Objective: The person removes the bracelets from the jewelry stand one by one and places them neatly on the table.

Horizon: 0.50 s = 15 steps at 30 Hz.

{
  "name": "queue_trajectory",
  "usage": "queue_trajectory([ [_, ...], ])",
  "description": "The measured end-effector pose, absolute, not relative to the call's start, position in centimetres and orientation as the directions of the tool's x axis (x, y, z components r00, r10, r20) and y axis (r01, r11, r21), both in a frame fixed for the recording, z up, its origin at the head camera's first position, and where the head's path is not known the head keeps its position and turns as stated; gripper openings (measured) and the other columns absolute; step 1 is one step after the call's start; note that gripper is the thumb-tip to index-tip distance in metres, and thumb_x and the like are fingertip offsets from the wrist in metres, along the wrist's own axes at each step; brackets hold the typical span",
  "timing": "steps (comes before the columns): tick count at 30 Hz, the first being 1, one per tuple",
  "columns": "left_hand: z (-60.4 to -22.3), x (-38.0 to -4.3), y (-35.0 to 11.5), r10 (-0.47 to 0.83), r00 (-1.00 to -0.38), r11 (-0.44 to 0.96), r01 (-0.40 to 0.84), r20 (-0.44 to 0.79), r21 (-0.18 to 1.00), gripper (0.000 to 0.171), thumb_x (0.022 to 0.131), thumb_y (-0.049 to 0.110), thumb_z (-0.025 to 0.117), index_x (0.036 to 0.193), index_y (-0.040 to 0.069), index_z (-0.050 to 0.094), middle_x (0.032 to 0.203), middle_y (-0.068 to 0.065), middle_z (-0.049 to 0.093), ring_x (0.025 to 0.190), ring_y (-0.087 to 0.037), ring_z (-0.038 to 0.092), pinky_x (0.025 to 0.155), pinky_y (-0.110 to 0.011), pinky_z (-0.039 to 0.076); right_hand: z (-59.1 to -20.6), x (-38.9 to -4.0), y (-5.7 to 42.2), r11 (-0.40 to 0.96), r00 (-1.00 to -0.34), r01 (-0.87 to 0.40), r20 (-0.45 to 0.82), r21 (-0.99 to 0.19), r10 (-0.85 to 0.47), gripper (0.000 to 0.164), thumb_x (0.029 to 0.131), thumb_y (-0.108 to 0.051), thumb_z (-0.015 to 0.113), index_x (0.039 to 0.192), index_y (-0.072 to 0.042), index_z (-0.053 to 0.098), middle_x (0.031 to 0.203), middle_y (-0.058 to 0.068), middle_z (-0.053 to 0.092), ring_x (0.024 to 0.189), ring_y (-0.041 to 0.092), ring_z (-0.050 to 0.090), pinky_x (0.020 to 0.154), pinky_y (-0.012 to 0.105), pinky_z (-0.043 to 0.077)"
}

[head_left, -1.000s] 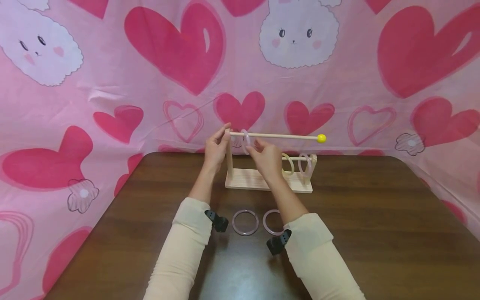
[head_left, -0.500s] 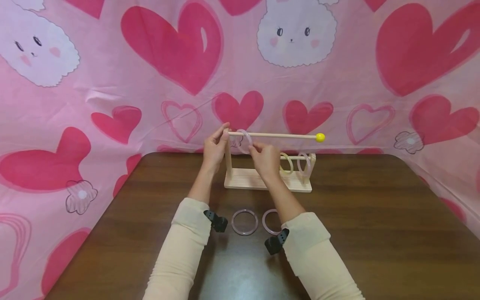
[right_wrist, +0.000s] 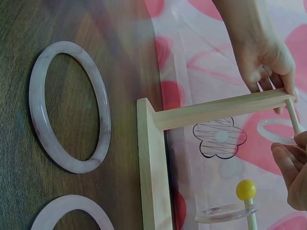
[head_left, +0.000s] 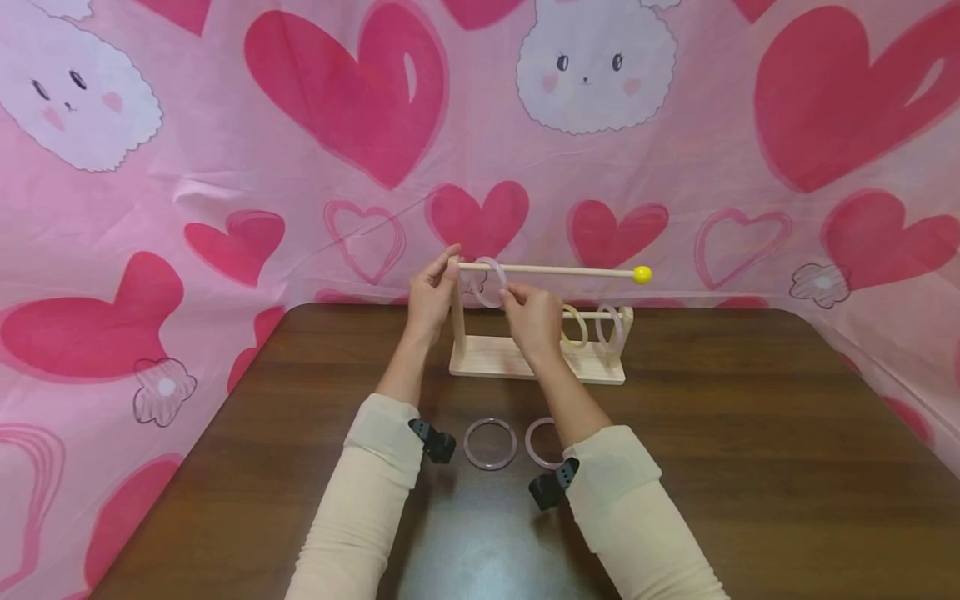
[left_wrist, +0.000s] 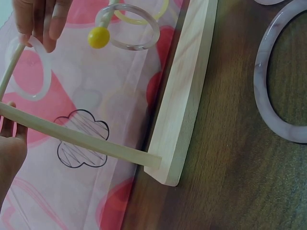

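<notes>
A light wooden bangle stand (head_left: 491, 360) is at the back of the table. My left hand (head_left: 431, 304) holds the top of its left post, thumb on the near side and fingers behind. The upper rod runs right from there to a yellow ball (head_left: 642, 275). A pale lilac bangle (left_wrist: 47, 76) encircles this rod near the post, and my right hand (head_left: 534, 321) pinches its right edge between thumb and fingers. On the lower rod hang a yellow bangle (head_left: 584, 331) and a pale pink-lilac bangle (head_left: 619, 331). My right hand partly hides the lower rod.
Two lilac bangles lie flat on the dark wooden table in front of the stand: a left one (head_left: 467, 443) and a right one (head_left: 528, 443), partly covered by my right sleeve (head_left: 615, 475). Behind the table hangs a pink heart-patterned cloth (head_left: 480, 150).
The bangle in my right hand has turned from nearly edge-on to more face-on, staying around the upper rod. My right hand shifted only slightly; my left hand stayed on the post.
</notes>
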State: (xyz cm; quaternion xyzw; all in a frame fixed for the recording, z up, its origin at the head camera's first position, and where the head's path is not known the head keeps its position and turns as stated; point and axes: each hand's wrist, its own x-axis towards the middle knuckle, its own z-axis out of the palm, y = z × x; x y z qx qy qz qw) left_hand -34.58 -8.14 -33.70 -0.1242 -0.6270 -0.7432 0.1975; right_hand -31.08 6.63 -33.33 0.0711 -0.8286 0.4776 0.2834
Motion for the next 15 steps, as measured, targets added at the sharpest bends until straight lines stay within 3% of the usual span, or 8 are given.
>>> queue_trajectory([
  [15,-33.74,-34.58,-8.11,-0.140,-0.887,-0.132,0.456,0.439,0.880,0.035,0.093,0.009,0.055,0.126,-0.003,0.054,0.124,-0.027,0.052,0.116,-0.023,0.052,0.097,-0.024,0.040,-33.07,-30.95,6.67,0.525,-0.799,-0.405,0.569,-0.749,0.196,0.019,0.084,-0.015,0.069,0.096,-0.001,0.073,0.077,0.012,0.070,0.071,0.022,0.066,0.065,0.036,0.053],
])
